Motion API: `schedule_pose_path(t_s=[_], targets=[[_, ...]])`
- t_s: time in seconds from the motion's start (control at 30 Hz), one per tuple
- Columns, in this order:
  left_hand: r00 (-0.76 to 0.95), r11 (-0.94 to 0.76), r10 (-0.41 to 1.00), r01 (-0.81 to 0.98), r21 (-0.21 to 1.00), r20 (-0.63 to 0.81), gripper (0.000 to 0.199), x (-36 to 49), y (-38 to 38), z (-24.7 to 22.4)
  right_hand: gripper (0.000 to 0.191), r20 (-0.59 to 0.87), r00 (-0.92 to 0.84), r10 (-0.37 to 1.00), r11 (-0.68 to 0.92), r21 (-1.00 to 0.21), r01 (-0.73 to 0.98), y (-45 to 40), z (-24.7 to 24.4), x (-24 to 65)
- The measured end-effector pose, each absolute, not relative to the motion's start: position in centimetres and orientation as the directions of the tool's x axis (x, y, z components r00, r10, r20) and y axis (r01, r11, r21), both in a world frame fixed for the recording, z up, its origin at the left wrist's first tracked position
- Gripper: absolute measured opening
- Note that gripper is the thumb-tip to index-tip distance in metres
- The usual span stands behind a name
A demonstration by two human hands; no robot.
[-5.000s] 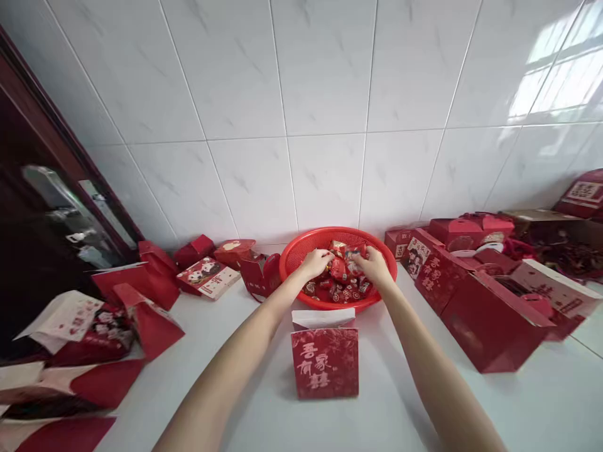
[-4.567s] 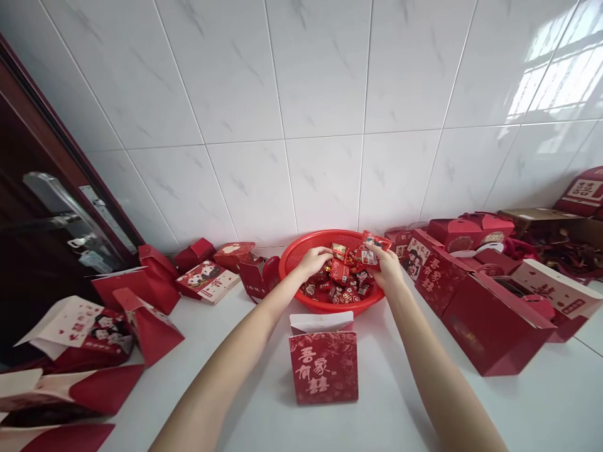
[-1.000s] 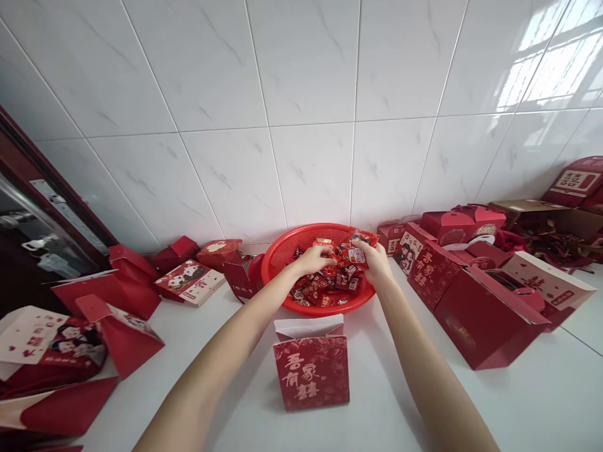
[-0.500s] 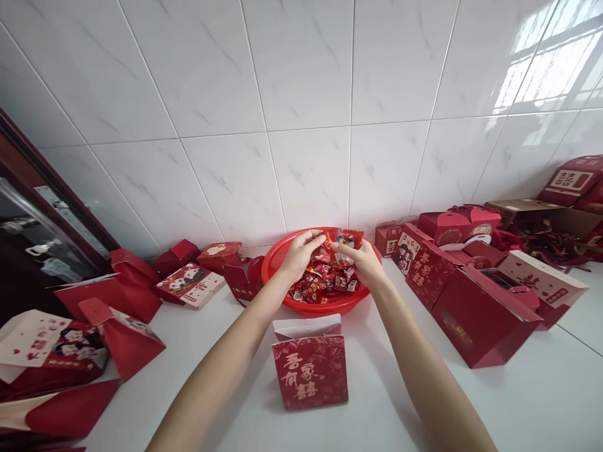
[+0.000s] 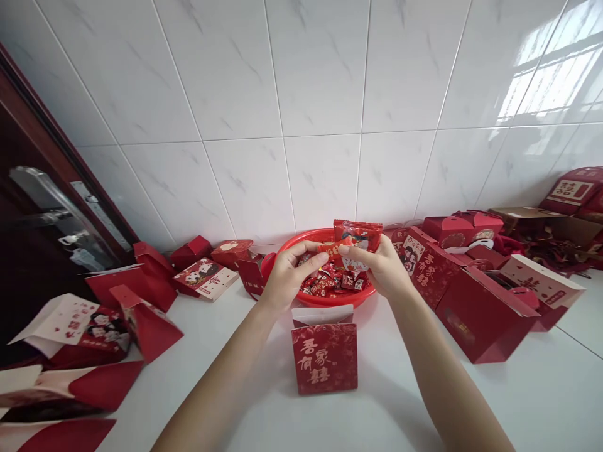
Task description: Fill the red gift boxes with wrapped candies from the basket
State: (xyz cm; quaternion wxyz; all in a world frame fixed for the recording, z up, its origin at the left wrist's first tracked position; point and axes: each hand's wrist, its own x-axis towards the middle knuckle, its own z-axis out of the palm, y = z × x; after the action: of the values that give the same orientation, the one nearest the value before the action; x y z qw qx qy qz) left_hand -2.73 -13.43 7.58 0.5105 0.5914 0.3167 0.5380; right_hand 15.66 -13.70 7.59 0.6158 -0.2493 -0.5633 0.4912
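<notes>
My left hand (image 5: pixel 288 275) is closed on a small orange-red wrapped candy (image 5: pixel 333 250), held just above the red plastic basket (image 5: pixel 340 301). Close beside it, my right hand (image 5: pixel 387 269) grips a larger red snack packet (image 5: pixel 358 233) with a printed picture, its thumb against the candy's right end. Several red-wrapped candies (image 5: pixel 332 280) lie in the basket, partly hidden by my hands. Directly in front of the basket stands a red gift box (image 5: pixel 325 361) with pale characters, its top flap raised.
Folded red boxes (image 5: pixel 155 336) crowd the left side of the white table. More red boxes (image 5: pixel 485 314) stand on the right, with a brown carton (image 5: pixel 532 213) behind them. A tiled wall (image 5: pixel 325 182) closes off the back; a dark door (image 5: pixel 28 238) is at the far left.
Both hands have lifted slightly out of the basket toward me, bringing the candy and the packet with them. The camera view has shifted a little to the left.
</notes>
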Motion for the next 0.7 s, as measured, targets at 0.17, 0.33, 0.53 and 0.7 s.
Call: schedule_pose_path(t_s=[0.17, 0.33, 0.53, 0.7], targets=[[0.347, -0.226, 0.895, -0.189, 0.956, 0.281, 0.032, -5.1, -16.2, 8.0, 0.025, 0.423, -0.284, 0.861, 0.387, -0.905, -0.174, -15.6, 8.7, 17.6], [0.492, -0.3, 0.84, 0.072, 0.951, 0.228, 0.039, -6.0, -17.6, 8.0, 0.028, 0.379, -0.43, 0.82, 0.423, -0.906, 0.007, -17.1, 9.9, 18.5], [0.569, -0.405, 0.794, 0.235, 0.883, 0.213, 0.027, -6.7, -18.2, 8.1, 0.035, 0.35, -0.468, 0.812, 0.476, -0.86, 0.184, -17.7, 10.2, 18.8], [0.643, -0.579, 0.717, 0.336, 0.743, 0.269, 0.014, -6.8, -18.0, 7.6, 0.034, 0.357, -0.441, 0.824, 0.465, -0.869, 0.166, -17.6, 9.7, 19.2]])
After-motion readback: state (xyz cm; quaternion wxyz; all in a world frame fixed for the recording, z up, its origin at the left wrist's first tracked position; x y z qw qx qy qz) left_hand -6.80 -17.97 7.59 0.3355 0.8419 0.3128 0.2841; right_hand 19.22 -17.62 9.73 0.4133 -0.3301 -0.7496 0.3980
